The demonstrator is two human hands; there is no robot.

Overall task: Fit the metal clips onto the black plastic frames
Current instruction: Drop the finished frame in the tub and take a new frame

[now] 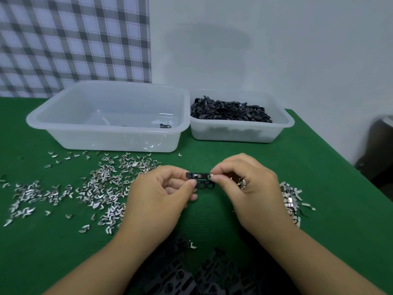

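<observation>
A small black plastic frame [202, 179] is held above the green table between both hands. My left hand [157, 194] pinches its left end with thumb and forefinger. My right hand [248, 184] pinches a metal clip [211, 175] against the frame's right end; more clips [241, 184] sit tucked in its curled fingers. Loose metal clips [89, 188] lie scattered over the table to the left, and another heap of clips [292, 199] lies to the right behind my right hand.
A large translucent tub [106, 118] at the back left holds one black frame [165, 126]. A smaller tub [240, 128] at the back right is heaped with black frames [231, 110]. More black frames [187, 273] lie at the near edge between my forearms.
</observation>
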